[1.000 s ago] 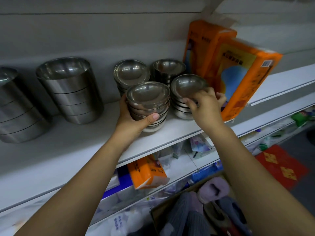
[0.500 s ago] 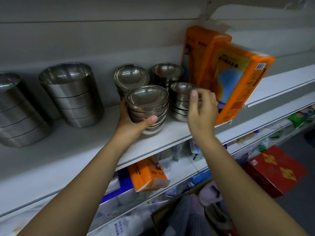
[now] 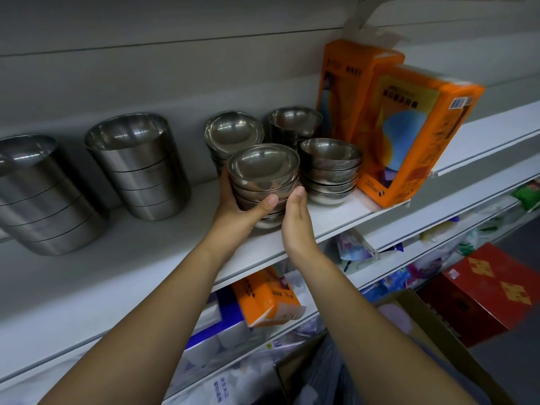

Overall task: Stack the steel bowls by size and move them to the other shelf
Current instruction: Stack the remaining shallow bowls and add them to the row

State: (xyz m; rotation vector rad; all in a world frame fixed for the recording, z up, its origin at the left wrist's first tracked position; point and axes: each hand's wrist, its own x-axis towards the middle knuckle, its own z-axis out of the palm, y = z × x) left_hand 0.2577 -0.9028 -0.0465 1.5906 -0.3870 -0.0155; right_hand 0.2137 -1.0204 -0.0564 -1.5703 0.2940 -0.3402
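Head view, bowl stack point(image 3: 263, 182) between fingers point(image 3: 267, 203)

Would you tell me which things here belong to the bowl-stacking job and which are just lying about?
Job: front bowl stack, held by left hand and right hand; three other bowl stacks; tall steel stacks; shelf.
Lying about: orange packs; red box.

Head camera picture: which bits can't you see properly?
All in the head view:
1. The front bowl stack: the left hand and right hand cover its lower bowls, so no count.
2. The right hand's fingers: hidden behind that stack.
3. The back-left bowl stack: lower part is hidden by the front stack.
4. The far-left large bowl stack: cut off by the left edge.
5. The orange pack: print too blurred to read.
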